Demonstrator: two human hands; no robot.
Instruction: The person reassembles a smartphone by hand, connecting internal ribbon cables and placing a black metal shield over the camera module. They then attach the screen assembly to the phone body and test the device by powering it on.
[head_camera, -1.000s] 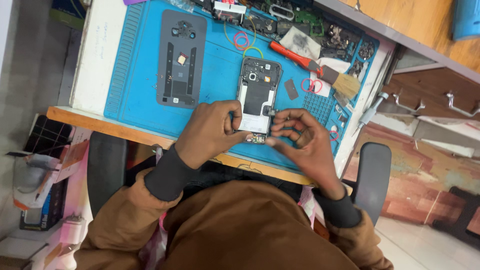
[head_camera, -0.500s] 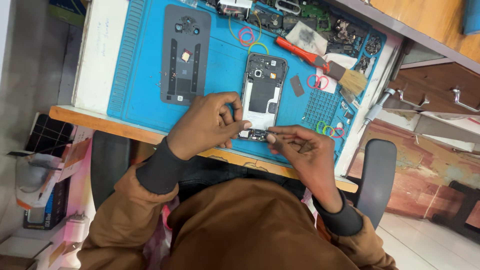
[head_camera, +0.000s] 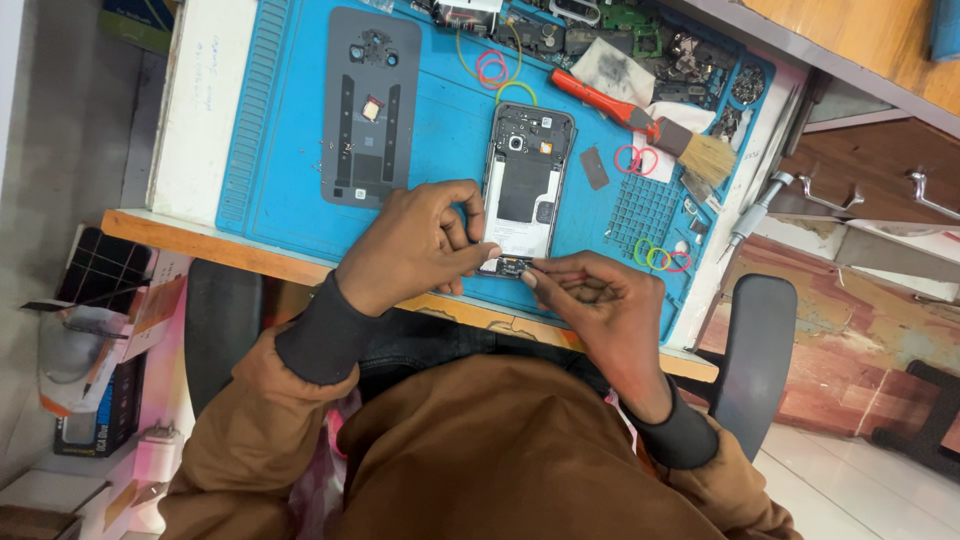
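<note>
Setting: wooden-edged desk (head_camera: 180, 235) is carrying a blue silicone repair mat (head_camera: 440, 150), with the seated person in a brown jacket looking down on it.
Phone: an opened smartphone with its back removed (head_camera: 525, 185) is lying upright near the mat's front edge; all places below are told from this phone.
Small part: a tiny dark component (head_camera: 512, 265) is sitting at the phone's bottom end, touching or just off the frame; I cannot tell which.
Left hand: the left hand (head_camera: 415, 240) is resting at the phone's lower left, its fingers pinched together on the small part's left side.
Right hand: the right hand (head_camera: 600, 300) is lying below and right of the phone, fingertips closed on the part's right side; whether a fine tool is in them I cannot tell.
Back cover: a grey plastic back cover (head_camera: 370, 105) is lying well left of the phone.
Brush: a red-handled brush with pale bristles (head_camera: 640, 120) is lying up and right of the phone.
Bands: coloured rubber bands (head_camera: 657, 257) are lying to the phone's right.
Doing it well: judging by the grip, both hands should be keeping the part level with the phone's bottom end, pressing lightly and evenly.
</note>
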